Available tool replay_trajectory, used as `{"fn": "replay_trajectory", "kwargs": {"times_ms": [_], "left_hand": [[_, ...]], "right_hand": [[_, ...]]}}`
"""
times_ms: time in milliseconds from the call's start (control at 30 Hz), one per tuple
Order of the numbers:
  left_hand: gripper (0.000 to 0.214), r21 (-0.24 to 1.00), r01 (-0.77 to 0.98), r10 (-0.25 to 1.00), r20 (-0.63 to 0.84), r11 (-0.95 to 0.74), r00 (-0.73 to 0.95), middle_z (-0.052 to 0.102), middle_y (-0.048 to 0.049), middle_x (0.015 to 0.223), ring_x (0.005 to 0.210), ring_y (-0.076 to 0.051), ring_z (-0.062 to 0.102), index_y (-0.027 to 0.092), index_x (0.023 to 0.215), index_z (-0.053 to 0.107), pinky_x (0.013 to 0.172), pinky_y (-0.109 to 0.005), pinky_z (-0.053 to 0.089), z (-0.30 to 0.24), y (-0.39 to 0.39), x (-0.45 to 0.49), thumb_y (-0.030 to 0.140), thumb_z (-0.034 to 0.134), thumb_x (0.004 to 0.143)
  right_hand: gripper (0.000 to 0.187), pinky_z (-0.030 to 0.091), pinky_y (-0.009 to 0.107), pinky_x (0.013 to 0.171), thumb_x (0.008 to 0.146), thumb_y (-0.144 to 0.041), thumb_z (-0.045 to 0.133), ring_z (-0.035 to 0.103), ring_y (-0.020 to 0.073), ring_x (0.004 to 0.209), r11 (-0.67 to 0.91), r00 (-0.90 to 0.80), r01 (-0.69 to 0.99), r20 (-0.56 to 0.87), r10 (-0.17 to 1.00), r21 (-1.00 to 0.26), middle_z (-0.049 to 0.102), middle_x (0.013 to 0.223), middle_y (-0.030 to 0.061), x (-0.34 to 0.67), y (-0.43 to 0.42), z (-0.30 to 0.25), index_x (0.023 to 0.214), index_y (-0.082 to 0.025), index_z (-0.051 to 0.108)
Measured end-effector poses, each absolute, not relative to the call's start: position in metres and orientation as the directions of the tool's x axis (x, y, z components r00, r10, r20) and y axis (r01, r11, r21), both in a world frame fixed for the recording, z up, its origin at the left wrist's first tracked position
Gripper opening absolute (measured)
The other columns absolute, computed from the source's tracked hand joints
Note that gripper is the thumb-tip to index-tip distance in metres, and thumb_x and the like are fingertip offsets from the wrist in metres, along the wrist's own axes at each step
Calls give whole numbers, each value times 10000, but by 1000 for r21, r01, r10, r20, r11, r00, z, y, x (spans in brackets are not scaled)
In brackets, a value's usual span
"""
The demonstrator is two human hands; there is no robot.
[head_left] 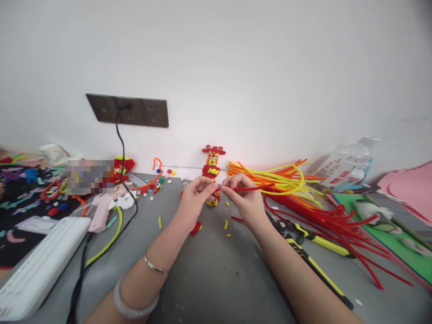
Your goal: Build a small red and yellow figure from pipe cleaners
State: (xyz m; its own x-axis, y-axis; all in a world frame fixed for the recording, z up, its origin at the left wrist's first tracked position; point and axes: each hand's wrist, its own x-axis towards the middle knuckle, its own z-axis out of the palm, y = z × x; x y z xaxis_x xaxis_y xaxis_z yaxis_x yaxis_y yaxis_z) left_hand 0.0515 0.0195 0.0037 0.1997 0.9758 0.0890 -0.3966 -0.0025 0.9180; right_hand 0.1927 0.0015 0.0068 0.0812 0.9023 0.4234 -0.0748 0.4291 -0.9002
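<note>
A red pipe cleaner (259, 187) runs out to the right from between my fingertips. My right hand (245, 194) pinches it near its left end. Thumb and forefinger of my left hand (195, 200) close on its tip, whose end is mostly covered by the fingers. Just behind my hands, against the wall, stands a red and yellow pipe-cleaner figure (212, 161) with a wide red hat. A second red and yellow piece with googly eyes (212, 203) lies on the table, partly hidden by my hands. Small yellow cut bits (226, 224) and a red piece (195, 228) lie nearer me.
Yellow-handled pliers (320, 240) and red pipe cleaners (337, 220) lie right, with yellow and orange ones (286, 173) behind. A clear bottle (351, 166) leans there. Left are a pink glue gun (100, 211), a white power strip (43, 265) and a black cord (120, 139) plugged into the wall.
</note>
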Motion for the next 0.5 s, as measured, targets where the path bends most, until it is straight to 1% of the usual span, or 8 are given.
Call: {"fn": "replay_trajectory", "kwargs": {"times_ms": [167, 333, 500], "left_hand": [[260, 907, -419, 969, 66, 41, 238, 544, 42, 649, 578, -72, 466, 181, 737, 639, 566, -202, 401, 8, 18, 51, 376, 802, 680], [283, 868, -493, 974, 53, 64, 219, 563, 33, 689, 638, -86, 510, 182, 729, 627, 599, -206, 440, 8, 18, 51, 365, 827, 648], [273, 869, -491, 972, 66, 56, 228, 544, 53, 603, 574, -71, 479, 185, 735, 644, 579, -197, 405, 7, 19, 51, 349, 839, 635]], "right_hand": [[301, 469, 311, 702, 757, -291, 763, 562, 158, 747, 444, 112, -93, 434, 894, -891, 603, 770, 4, 194, 1, 9, 695, -219, 477], [300, 464, 316, 692, 750, -289, 767, 556, 161, 739, 409, 87, -105, 402, 912, -906, 603, 786, 8, 196, 2, 7, 702, -218, 479], [308, 466, 319, 702, 742, -305, 775, 558, 165, 753, 427, 107, -89, 417, 902, -900, 600, 784, 11, 197, 2, 10, 699, -218, 483]]}}
